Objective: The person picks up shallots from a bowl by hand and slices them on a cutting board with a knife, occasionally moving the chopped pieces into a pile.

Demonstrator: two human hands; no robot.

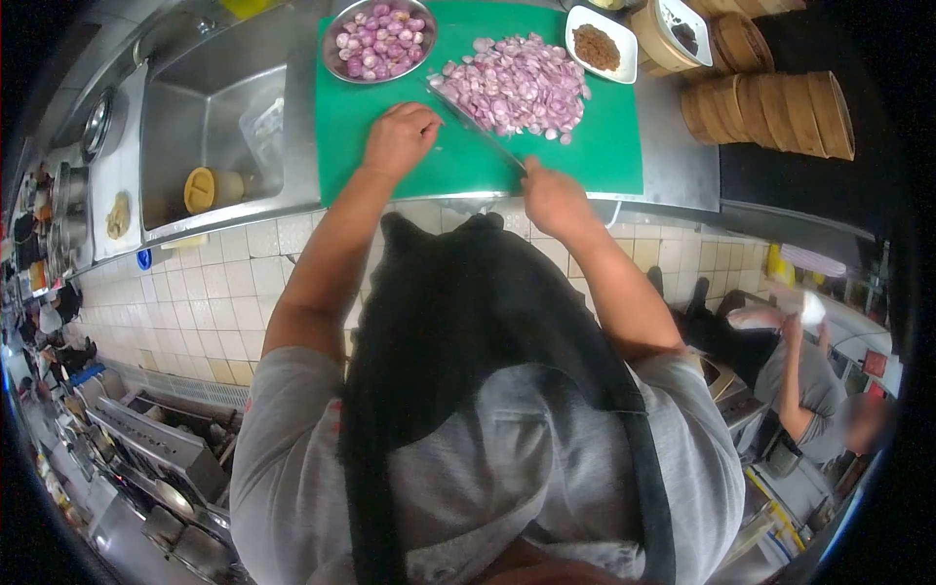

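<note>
In my right hand (pixel 558 200) is the handle of a knife (pixel 485 131), its blade slanting up and left across the green cutting board (pixel 356 156). The blade lies along the lower left edge of a spread pile of sliced shallots (pixel 522 83). My left hand (pixel 402 138) rests on the board left of the blade, fingers curled in; what they hold, if anything, is hidden. Beyond that hand, a metal bowl (pixel 330 60) full of whole peeled shallots stands at the board's upper left.
A white dish (pixel 629 47) of brown crumbly food sits at the board's upper right. Bamboo steamers (pixel 770 112) lie further right. To the left is a metal sink (pixel 210 93) with a yellow-lidded container (pixel 201 190). Another person (pixel 804 390) works behind at right.
</note>
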